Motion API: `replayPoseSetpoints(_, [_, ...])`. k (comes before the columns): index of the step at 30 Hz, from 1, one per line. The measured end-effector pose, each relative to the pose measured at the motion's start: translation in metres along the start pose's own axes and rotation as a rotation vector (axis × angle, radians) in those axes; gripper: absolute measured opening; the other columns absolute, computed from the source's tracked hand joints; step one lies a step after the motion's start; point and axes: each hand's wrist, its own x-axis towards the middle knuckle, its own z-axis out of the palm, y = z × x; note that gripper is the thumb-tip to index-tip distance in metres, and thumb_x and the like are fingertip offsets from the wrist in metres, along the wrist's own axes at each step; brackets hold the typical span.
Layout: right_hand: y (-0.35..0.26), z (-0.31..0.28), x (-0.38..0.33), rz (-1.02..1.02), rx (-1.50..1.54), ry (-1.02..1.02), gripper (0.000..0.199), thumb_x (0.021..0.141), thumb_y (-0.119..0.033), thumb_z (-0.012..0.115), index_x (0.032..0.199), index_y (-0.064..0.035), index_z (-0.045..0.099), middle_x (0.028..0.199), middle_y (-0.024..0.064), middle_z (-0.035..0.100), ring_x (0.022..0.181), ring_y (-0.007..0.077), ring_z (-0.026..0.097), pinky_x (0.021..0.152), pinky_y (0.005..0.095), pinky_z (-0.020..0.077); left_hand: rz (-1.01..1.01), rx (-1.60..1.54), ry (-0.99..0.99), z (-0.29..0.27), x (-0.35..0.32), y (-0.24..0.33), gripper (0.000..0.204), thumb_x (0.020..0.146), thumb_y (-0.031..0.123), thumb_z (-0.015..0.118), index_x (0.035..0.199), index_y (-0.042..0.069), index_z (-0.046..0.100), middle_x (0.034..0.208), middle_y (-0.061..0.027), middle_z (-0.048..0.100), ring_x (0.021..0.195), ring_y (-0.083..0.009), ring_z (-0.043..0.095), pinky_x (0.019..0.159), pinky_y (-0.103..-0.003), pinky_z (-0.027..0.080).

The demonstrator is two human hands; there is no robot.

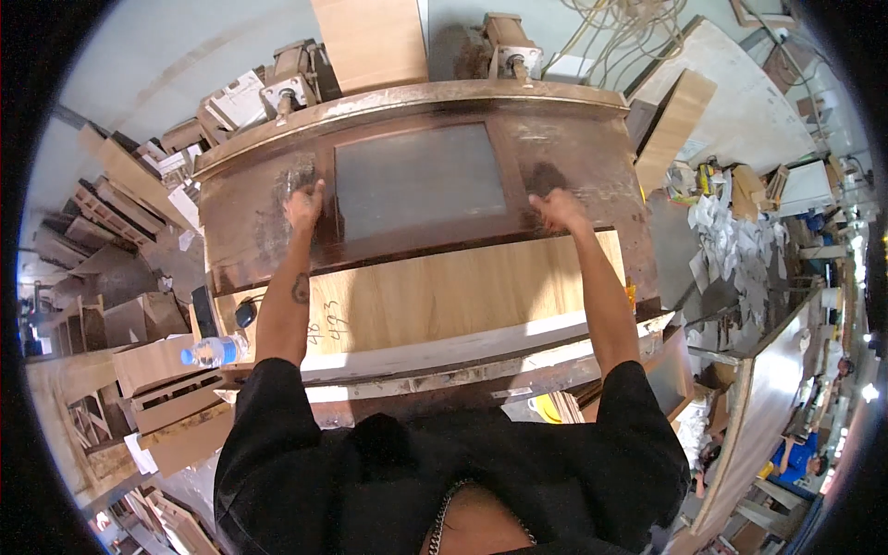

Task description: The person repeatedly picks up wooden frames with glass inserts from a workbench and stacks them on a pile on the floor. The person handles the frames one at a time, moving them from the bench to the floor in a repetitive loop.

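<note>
Reddish-brown rectangular wooden frame [511, 180]: smooth, low sheen, around a smooth grey rectangular panel [418, 180] with a soft, cloudy gloss. Brown workbench top [245, 222] scuffed and stained, rough-looking; pale tan wood-grain board [444, 282] smooth, satin. Also clear plastic bottle with blue cap [218, 351], shiny; crumpled white paper-like sheets [726, 240], matt; black short-sleeved cloth shirt [536, 453], matt.

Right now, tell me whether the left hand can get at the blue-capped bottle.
Probably yes: the bottle is uncovered, left of the left forearm, and nothing seems to block it. The left hand would need to draw back from beside the dark framed panel.
</note>
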Motion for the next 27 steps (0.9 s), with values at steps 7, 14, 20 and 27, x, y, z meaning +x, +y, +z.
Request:
replayPoseSetpoints(7, [-0.017,0.027,0.121,-0.328,-0.073,0.469,0.092,0.085,-0.066,0.047,0.146,-0.0022,0.023,0.150,0.0224,0.027,0.138,0.0351,0.028,0.111,0.0496,0.0230,0.210,0.227,0.204,0.053,0.046,0.035,0.086,0.089,0.065,0.039,0.143,-0.002,0.031,0.150,-0.0222,0.027,0.140,-0.0381,0.022,0.111,-0.056,0.013])
replayPoseSetpoints(14, [-0.024,0.096,0.096,-0.395,-0.042,0.574,0.075,0.096,-0.051,0.037,0.148,-0.0012,0.016,0.153,0.0203,0.020,0.142,0.0341,0.019,0.114,0.0524,0.0060,0.354,0.190,0.297,0.066,0.010,0.012,0.076,0.098,0.052,0.030,0.142,-0.009,0.024,0.150,-0.0256,0.022,0.141,-0.0365,0.018,0.114,-0.051,0.012])
replayPoseSetpoints(20, [-0.028,0.095,0.095,-0.332,-0.026,0.679,0.077,0.094,-0.050,0.043,0.147,0.0002,0.020,0.152,0.0208,0.020,0.141,0.0348,0.019,0.114,0.0525,0.0082,0.216,0.274,0.203,0.052,-0.001,0.037,0.077,0.097,0.054,0.030,0.144,-0.007,0.021,0.152,-0.0233,0.018,0.143,-0.0352,0.012,0.114,-0.053,0.008])
replayPoseSetpoints(27, [-0.029,0.097,0.098,-0.264,-0.066,0.705,0.076,0.092,-0.051,0.045,0.142,0.0035,0.029,0.151,0.0230,0.023,0.141,0.0355,0.019,0.114,0.0518,0.0095,0.115,0.370,0.209,0.060,0.005,0.027,0.080,0.096,0.058,0.028,0.143,-0.007,0.023,0.154,-0.0214,0.016,0.143,-0.0336,0.011,0.114,-0.054,0.006])
